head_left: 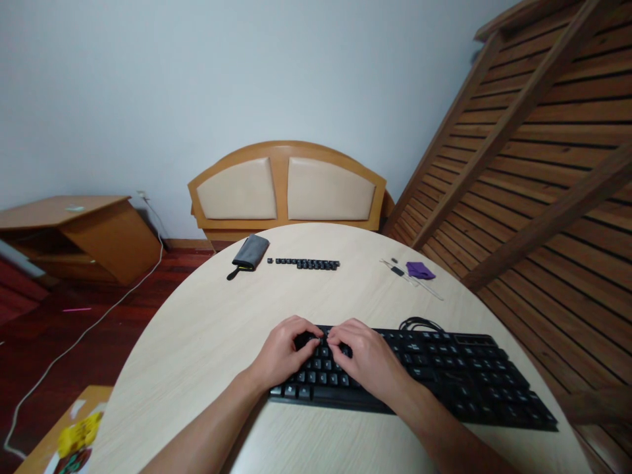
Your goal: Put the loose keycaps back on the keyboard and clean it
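A black keyboard (469, 375) lies slantwise across the near part of the round table, its coiled cable (421, 323) behind it. Over its upper left keys, my left hand (289, 349) is curled, with thumb and forefinger drawn together. My right hand (363, 359) meets it from the other side, fingers bent and fingertips close to the left ones. Whatever is between the fingertips is too small and covered to make out. Farther back, loose black keycaps (316, 264) are lined up in rows, and a single keycap (270, 261) sits at their left end.
A grey pouch (251, 252) lies at the back left of the table (212, 329). At the back right are a purple cloth (419, 270) and some thin tools (397, 270). A headboard (237, 191) stands behind, and slatted wood (557, 145) leans along the right.
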Action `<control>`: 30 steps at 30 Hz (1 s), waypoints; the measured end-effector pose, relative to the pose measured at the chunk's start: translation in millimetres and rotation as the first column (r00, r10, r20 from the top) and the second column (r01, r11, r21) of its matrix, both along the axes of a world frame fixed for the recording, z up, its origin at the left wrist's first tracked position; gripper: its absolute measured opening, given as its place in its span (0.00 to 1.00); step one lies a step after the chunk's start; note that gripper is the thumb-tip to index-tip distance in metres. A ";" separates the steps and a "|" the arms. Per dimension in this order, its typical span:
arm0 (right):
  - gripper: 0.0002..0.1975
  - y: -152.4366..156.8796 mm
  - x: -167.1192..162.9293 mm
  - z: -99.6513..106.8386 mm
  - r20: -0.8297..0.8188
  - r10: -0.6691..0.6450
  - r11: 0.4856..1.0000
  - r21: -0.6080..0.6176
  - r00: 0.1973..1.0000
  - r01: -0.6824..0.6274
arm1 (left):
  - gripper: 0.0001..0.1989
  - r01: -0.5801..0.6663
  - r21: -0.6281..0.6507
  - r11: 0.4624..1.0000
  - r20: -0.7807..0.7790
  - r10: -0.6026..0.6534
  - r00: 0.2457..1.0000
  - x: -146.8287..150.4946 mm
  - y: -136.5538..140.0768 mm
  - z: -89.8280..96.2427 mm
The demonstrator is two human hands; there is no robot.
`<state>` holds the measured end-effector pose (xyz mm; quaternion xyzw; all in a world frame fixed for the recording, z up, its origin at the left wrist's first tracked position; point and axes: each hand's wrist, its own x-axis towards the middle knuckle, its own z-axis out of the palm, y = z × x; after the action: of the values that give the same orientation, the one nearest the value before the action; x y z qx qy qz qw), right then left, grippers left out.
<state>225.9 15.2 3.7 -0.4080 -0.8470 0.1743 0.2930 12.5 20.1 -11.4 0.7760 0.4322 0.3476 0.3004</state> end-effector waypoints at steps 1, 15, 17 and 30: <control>0.10 0.6 1.6 1.5 -0.011 0.013 1.000 -0.007 1.000 -0.013 | 0.06 0.004 -0.004 1.000 0.001 -0.004 1.000 -0.2 -0.1 0.5; 0.49 3.7 45.8 3.7 0.165 0.106 0.982 -0.174 0.981 -0.077 | 0.06 -0.034 -0.089 0.995 -0.050 0.030 0.998 -14.3 8.9 11.3; 0.49 4.4 40.2 3.6 0.171 0.106 0.983 -0.164 0.980 -0.078 | 0.09 -0.045 -0.133 0.990 -0.039 0.040 0.998 -14.4 16.1 13.8; 0.48 8.0 37.4 4.5 0.183 0.097 0.991 -0.112 0.978 -0.077 | 0.16 -0.357 0.187 0.915 -0.489 0.402 0.774 -21.7 132.9 14.2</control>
<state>263.3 23.2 8.2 -0.4000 -0.8776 0.1917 0.1817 -9.1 153.0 2.8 0.7491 0.6292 0.1971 0.0642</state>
